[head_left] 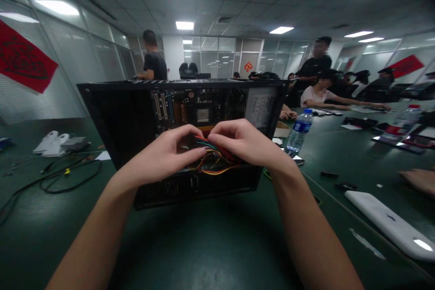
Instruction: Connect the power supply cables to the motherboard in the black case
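An opened black computer case [163, 204] stands on the table, its inside facing me. Within it I see a motherboard [217, 99], a square chip area and a grey power supply [261, 108] at the upper right. A bundle of coloured cables [217, 170], red, yellow, black and green, loops across the lower middle. My left hand [166, 154] has its thumb and fingers around the bundle from the left. From the right, my right hand [243, 140] pinches the same bundle close beside it. The fingertips partly hide the wires.
The green table [204, 244] carries black cables [68, 186] and white plastic parts [54, 142] at left. To the right are a water bottle [299, 132], a long white object [390, 224] and a second bottle [403, 122]. Several people sit or stand beyond.
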A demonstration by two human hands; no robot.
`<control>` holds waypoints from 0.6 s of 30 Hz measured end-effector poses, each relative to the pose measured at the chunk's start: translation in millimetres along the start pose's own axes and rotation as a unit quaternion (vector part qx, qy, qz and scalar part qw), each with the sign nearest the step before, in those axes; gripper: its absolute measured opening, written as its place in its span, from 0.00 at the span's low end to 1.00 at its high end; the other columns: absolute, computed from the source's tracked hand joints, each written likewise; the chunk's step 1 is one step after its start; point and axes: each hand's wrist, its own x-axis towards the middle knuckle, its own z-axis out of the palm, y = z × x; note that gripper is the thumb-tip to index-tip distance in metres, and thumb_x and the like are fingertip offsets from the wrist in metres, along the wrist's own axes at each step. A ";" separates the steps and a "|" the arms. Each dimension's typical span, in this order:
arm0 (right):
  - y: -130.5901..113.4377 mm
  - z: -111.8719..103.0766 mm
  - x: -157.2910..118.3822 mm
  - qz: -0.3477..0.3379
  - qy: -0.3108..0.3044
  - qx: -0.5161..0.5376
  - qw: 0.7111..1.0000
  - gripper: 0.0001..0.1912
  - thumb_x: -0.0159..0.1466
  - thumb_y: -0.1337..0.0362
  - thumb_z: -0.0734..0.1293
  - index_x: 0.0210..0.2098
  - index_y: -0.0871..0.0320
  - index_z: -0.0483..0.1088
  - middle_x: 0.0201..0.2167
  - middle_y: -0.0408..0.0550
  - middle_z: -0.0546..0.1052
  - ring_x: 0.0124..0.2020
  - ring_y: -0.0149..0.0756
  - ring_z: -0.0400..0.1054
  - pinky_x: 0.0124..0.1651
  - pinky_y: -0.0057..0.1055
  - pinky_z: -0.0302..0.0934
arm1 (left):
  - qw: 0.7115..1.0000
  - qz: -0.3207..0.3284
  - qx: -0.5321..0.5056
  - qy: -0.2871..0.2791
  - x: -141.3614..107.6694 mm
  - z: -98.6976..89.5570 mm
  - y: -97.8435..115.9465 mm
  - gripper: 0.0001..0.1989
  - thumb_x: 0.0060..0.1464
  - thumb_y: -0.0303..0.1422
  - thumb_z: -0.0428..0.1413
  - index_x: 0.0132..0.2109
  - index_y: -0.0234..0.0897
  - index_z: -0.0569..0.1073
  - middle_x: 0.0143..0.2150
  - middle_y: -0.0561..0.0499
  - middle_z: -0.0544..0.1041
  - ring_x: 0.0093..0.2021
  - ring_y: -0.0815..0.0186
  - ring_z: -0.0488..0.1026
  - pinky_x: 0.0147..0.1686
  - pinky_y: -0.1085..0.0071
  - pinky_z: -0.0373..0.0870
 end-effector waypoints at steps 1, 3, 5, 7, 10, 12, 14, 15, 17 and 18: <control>0.0 -2.1 -0.6 0.000 0.007 -0.003 1.000 0.15 0.68 0.57 0.66 0.36 0.63 0.77 0.29 0.46 0.77 0.29 0.30 0.68 0.30 0.25 0.61 | 0.999 -0.001 -0.007 -0.042 -0.9 0.7 -5.9 0.23 0.57 0.44 0.62 0.56 0.42 0.71 0.51 0.49 0.79 0.49 0.59 0.78 0.47 0.65 0.76; -2.8 -4.6 -2.3 -0.005 0.013 -0.002 1.000 0.16 0.68 0.56 0.66 0.36 0.63 0.78 0.31 0.46 0.78 0.30 0.30 0.69 0.32 0.25 0.61 | 0.991 0.002 -0.019 -0.134 -0.9 5.3 -17.5 0.31 0.53 0.42 0.66 0.62 0.43 0.66 0.59 0.47 0.75 0.55 0.57 0.76 0.54 0.63 0.74; -6.7 -4.3 -3.3 -0.009 0.015 0.004 1.000 0.17 0.67 0.53 0.67 0.37 0.63 0.78 0.32 0.47 0.78 0.32 0.31 0.69 0.33 0.25 0.61 | 0.977 0.004 -0.037 -0.211 2.1 13.2 -25.3 0.33 0.52 0.39 0.66 0.63 0.41 0.65 0.58 0.45 0.75 0.55 0.57 0.76 0.54 0.62 0.74; -9.4 -2.4 -3.0 -0.014 0.027 0.009 1.000 0.18 0.66 0.53 0.67 0.37 0.62 0.78 0.32 0.47 0.78 0.32 0.32 0.69 0.33 0.26 0.62 | 0.965 0.004 -0.063 -0.253 6.7 21.1 -27.2 0.24 0.58 0.39 0.62 0.58 0.37 0.69 0.49 0.44 0.79 0.48 0.59 0.79 0.48 0.64 0.76; -9.8 -0.1 -1.2 -0.020 0.070 0.013 0.997 0.15 0.65 0.55 0.68 0.35 0.62 0.77 0.32 0.47 0.77 0.33 0.32 0.70 0.35 0.27 0.63 | 0.968 0.010 -0.093 -0.233 11.4 24.3 -22.1 0.13 0.65 0.40 0.54 0.46 0.33 0.74 0.37 0.48 0.81 0.37 0.63 0.80 0.40 0.68 0.76; -8.3 0.7 -0.2 -0.012 0.088 0.020 0.996 0.13 0.65 0.56 0.69 0.35 0.62 0.75 0.31 0.46 0.76 0.32 0.31 0.69 0.35 0.27 0.63 | 0.979 0.016 -0.113 -0.172 11.0 20.0 -18.2 0.11 0.64 0.39 0.55 0.43 0.33 0.74 0.34 0.50 0.80 0.34 0.64 0.79 0.37 0.69 0.76; -6.1 2.3 0.8 0.003 0.090 0.037 0.995 0.12 0.65 0.57 0.69 0.35 0.61 0.73 0.30 0.45 0.75 0.30 0.29 0.68 0.33 0.26 0.63 | 0.987 0.022 -0.122 -0.098 8.5 13.4 -16.4 0.11 0.61 0.37 0.58 0.45 0.34 0.72 0.34 0.51 0.80 0.33 0.64 0.80 0.35 0.69 0.76; -4.9 3.8 1.4 0.010 0.089 0.048 0.995 0.12 0.65 0.57 0.69 0.35 0.61 0.72 0.30 0.44 0.75 0.29 0.29 0.68 0.32 0.26 0.63 | 0.992 0.028 -0.111 -0.056 6.8 10.3 -16.3 0.12 0.60 0.37 0.60 0.46 0.35 0.72 0.34 0.51 0.81 0.34 0.63 0.80 0.35 0.70 0.76; -2.8 8.1 2.9 0.014 0.084 0.075 0.994 0.11 0.64 0.57 0.70 0.37 0.60 0.70 0.32 0.45 0.76 0.30 0.30 0.69 0.33 0.26 0.64 | 0.996 0.057 -0.056 0.034 3.4 5.4 -16.8 0.13 0.58 0.37 0.62 0.47 0.35 0.73 0.37 0.50 0.82 0.37 0.61 0.82 0.36 0.70 0.77; -2.1 10.8 3.7 0.013 0.079 0.089 0.993 0.11 0.64 0.58 0.70 0.39 0.60 0.70 0.33 0.45 0.76 0.32 0.31 0.71 0.34 0.27 0.66 | 0.994 0.074 -0.020 0.076 1.8 3.8 -17.1 0.15 0.57 0.36 0.63 0.49 0.36 0.73 0.39 0.49 0.83 0.39 0.61 0.82 0.38 0.70 0.78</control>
